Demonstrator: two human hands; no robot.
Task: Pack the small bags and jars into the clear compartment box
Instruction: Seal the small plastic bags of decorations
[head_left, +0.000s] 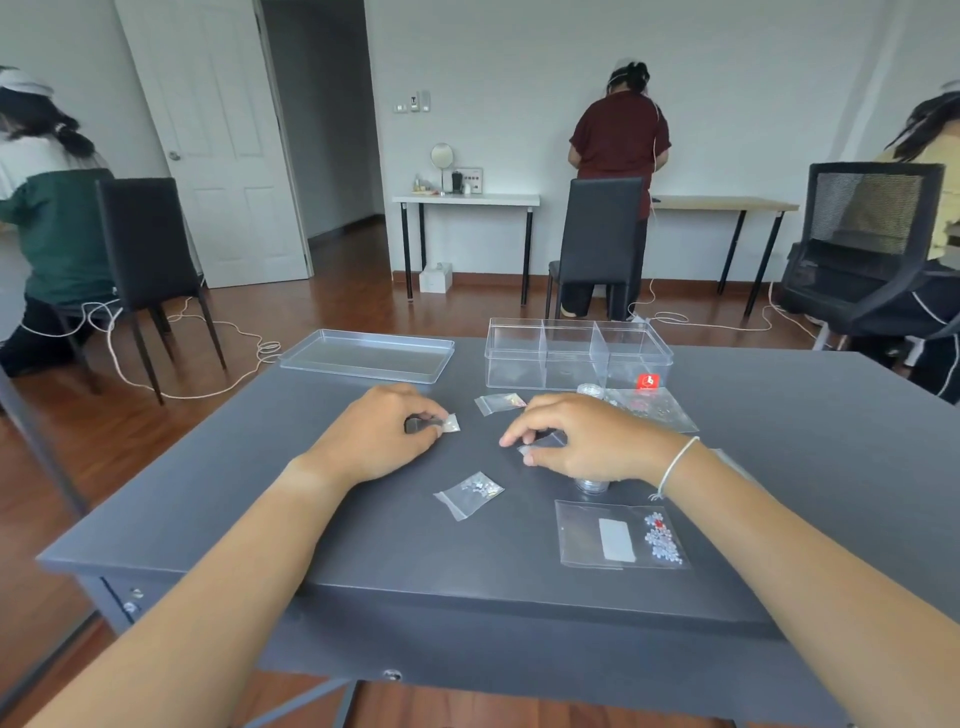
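Observation:
The clear compartment box (576, 353) stands open at the far middle of the grey table, its lid (366, 356) lying to its left. My left hand (379, 436) pinches a small clear bag (448, 423) on the tabletop. My right hand (587, 441) is closed on another small bag (540, 444), with a small jar (591, 484) partly hidden beneath the palm. More small bags lie loose: one (500, 402) between my hands, one (470, 492) nearer me. A second jar (589, 391) sits by the box.
A larger flat bag with snowflake pieces (621, 535) lies near the front right, another large bag (652, 408) in front of the box. The table's front edge (467, 592) is close to me. Chairs, desks and three people stand around the room beyond.

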